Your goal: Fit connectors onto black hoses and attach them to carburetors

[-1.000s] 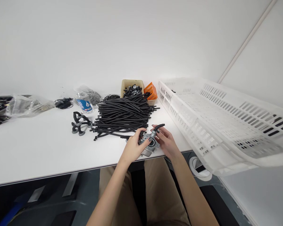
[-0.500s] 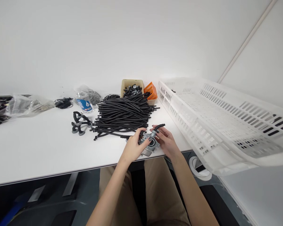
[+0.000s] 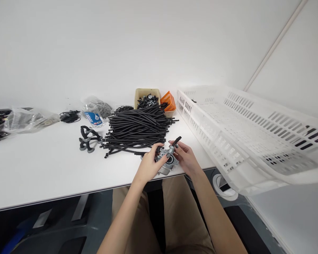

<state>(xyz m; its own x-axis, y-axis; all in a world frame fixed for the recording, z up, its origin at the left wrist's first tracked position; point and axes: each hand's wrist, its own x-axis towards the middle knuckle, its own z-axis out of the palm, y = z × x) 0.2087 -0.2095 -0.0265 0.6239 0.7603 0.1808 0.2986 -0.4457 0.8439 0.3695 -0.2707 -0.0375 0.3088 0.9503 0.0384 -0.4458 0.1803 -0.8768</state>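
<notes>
A grey metal carburetor (image 3: 164, 170) rests at the table's front edge, its round bore facing me. My left hand (image 3: 147, 164) is closed around its left side, with the thumb across the front. At its top, the fingers of my right hand (image 3: 187, 158) are closed on the round metal cap (image 3: 171, 148), partly hiding it. From that cap a short black rubber sleeve (image 3: 177, 141) sticks up and to the right. Just behind both hands lies a large pile of black rubber hoses (image 3: 137, 127).
A white perforated crate (image 3: 217, 141) stands at the right. Behind the hoses are a beige bin (image 3: 135, 98) of small parts and an orange basket (image 3: 170, 100). Left of the pile sit black-and-grey rubber pieces (image 3: 88, 139), a clear plastic bottle (image 3: 94, 117) and plastic bags (image 3: 26, 120).
The black sleeve has swung from leaning right to a steeper angle as my right fingers shifted slightly at the cap. My left hand keeps its hold on the carburetor.
</notes>
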